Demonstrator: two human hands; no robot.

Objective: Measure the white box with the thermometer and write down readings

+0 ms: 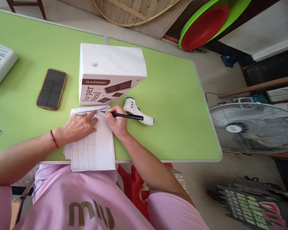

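Note:
My right hand (pixel 118 122) grips a black pen (pixel 127 115), its tip close to the upper part of a sheet of paper (pixel 105 150). Dense rows of handwriting cover the sheet's left side; its right side is blank white. More written sheets lie beneath it, and the stack overhangs the table's near edge. My left hand (pixel 80 127) rests flat on the paper with fingers apart, the index fingertip near the pen tip. Just beyond the sheets stands a white box (pixel 114 60) with brown print. A white and blue infrared thermometer (pixel 139 113) lies right beside my right hand.
On the green table (pixel 172 105), a phone (pixel 51 89) lies left of the box, and a white device (pixel 1 64) sits at the far left. A fan (pixel 234 127) stands off the right edge. Green and red basins (pixel 206 25) lean behind the table.

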